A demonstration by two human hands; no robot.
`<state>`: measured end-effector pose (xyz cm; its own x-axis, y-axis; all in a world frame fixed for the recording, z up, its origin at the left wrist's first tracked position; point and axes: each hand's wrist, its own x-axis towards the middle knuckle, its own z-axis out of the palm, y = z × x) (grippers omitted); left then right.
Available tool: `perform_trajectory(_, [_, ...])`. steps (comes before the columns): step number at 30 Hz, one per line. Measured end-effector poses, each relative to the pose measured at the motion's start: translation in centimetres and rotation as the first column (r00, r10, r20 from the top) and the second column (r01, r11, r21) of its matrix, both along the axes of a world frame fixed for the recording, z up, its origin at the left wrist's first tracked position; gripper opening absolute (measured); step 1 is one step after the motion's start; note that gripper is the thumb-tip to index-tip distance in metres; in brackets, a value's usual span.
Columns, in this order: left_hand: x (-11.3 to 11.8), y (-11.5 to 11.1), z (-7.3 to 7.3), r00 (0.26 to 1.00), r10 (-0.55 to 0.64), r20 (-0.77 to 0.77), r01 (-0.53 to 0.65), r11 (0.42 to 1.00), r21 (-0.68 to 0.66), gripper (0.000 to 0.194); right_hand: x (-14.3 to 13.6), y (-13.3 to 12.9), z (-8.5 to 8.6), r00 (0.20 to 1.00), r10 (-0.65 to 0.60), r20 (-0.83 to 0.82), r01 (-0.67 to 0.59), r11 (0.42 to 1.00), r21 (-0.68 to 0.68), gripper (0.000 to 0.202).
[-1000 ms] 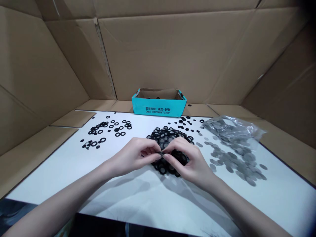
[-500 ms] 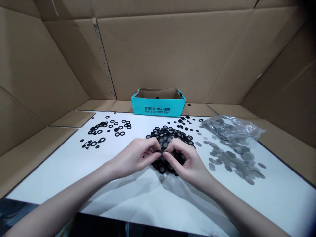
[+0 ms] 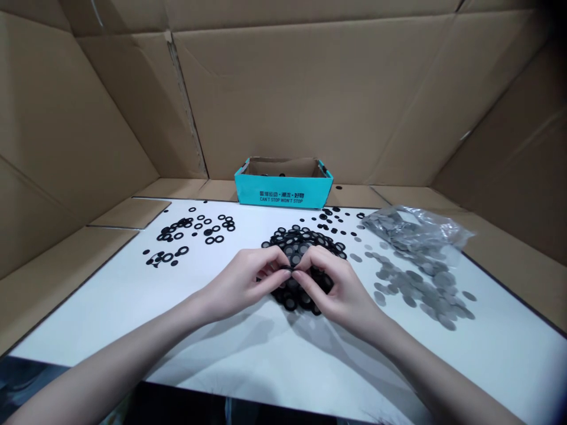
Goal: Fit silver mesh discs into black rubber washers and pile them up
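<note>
My left hand (image 3: 254, 276) and my right hand (image 3: 334, 283) meet fingertip to fingertip over a heap of black rings with grey centres (image 3: 290, 302). Between them they pinch a small black ring (image 3: 290, 269), partly covered by the fingers. Thumb and forefinger of each hand are pressed together on it. Whether a grey disc sits in this ring cannot be made out. The hands and fingers hide part of the heap.
Loose black rings (image 3: 168, 257) lie at the left. Grey discs (image 3: 414, 287) spread at the right below a clear plastic bag (image 3: 419, 227). Small black pieces (image 3: 334, 231) lie behind the heap, near a turquoise box (image 3: 283, 192). Cardboard walls (image 3: 301, 100) surround the white table (image 3: 212, 366).
Both hands keep their pinch on the ring over the heap. The fingertips have shifted only slightly, and the held ring has risen a little.
</note>
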<state>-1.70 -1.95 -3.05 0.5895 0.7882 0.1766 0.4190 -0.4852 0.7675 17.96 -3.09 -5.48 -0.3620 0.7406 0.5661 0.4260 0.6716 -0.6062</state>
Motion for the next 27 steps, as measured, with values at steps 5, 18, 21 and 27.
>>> perform_trajectory(5, [-0.13,0.11,-0.05,0.998,-0.003,-0.07,0.007,0.999,0.048,0.013,-0.36,-0.41,-0.05,0.998,-0.051,-0.035,0.05,0.998,-0.026,0.02])
perform_trajectory(18, [0.02,0.26,-0.59,1.0,0.024,-0.014,-0.023,1.0,0.017,0.013,0.28,0.35,-0.45,0.998,-0.023,0.061,0.023,1.0,-0.005,0.019])
perform_trajectory(21, [0.07,0.05,-0.41,0.998,0.02,-0.06,-0.017,0.999,0.042,0.012,0.11,0.1,-0.35,0.999,-0.021,0.032,0.022,1.0,-0.017,0.021])
perform_trajectory(27, [0.08,-0.05,-0.03,0.993,0.021,-0.118,-0.011,0.996,0.086,0.008,-0.33,-0.27,-0.48,0.998,-0.06,0.004,0.06,0.997,0.05,0.021])
